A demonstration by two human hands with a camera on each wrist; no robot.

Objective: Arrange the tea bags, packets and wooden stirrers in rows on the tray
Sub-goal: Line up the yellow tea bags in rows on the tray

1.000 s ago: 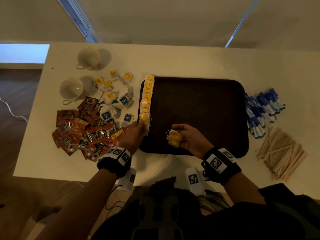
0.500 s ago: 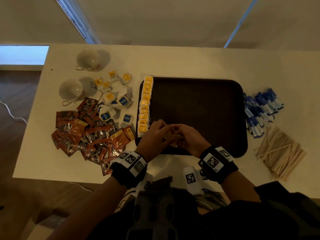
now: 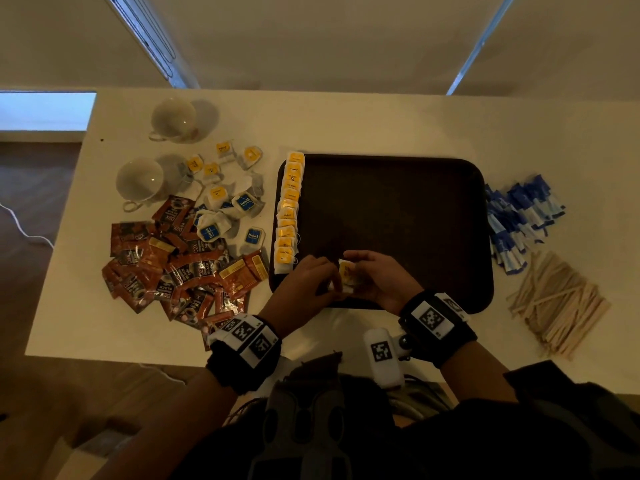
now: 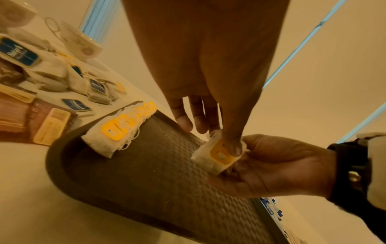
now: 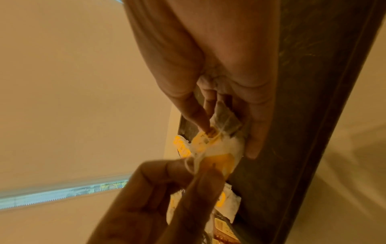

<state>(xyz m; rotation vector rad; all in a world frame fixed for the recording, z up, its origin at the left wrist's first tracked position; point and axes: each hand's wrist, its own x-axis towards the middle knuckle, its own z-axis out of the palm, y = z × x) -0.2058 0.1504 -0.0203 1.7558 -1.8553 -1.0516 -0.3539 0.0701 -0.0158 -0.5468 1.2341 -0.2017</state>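
Both hands meet over the near edge of the dark brown plastic tray (image 3: 398,202). The right hand (image 3: 384,280) cups small white tea bags with yellow tags (image 3: 347,277), fingers curled around them. The left hand (image 3: 306,282) pinches one with its fingertips. Farther back, a row of yellow-tagged tea bags (image 3: 289,211) lines the tray's left edge.

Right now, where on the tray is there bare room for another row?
The tray floor is bare between the yellow tea bag row along its left rim and the right rim. Both hands crowd the near-left corner around a small stack of yellow tea bags.
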